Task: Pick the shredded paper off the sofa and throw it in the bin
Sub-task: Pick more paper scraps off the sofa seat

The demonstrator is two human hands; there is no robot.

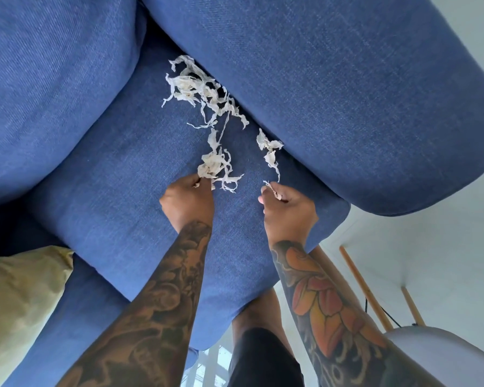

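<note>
Here we are viewing both hands working over the seat cushion of the blue sofa (pixel 118 169). The left hand (pixel 187 201) is curling its fingers around a wad of shredded paper (pixel 213 166), and the wad is bulging out just beyond the knuckles, with loose strips trailing to that hand's right side. The right hand (pixel 288 209) is pinching a thin strip (pixel 271 188) between thumb and fingers; the strip is projecting from the fingertips toward the left hand. Both hands are therefore gripping paper, and neither is lying flat or relaxed.

Further beyond the left hand, a larger tangle of shreds (pixel 199 88) is lying on the seat, touching the crease where the seat is meeting the armrest (pixel 347 93). A long strip is linking this tangle to the wad in the left hand. Just beyond the right hand, a smaller cluster of shreds (pixel 269 148) is resting against the same crease.

Behind the left forearm, toward the wearer, a yellow cushion (pixel 20 303) is sitting on the sofa. Behind and outside the right forearm, we are seeing wooden legs (pixel 363 289) and a pale chair seat (pixel 442 350) on the white floor
</note>
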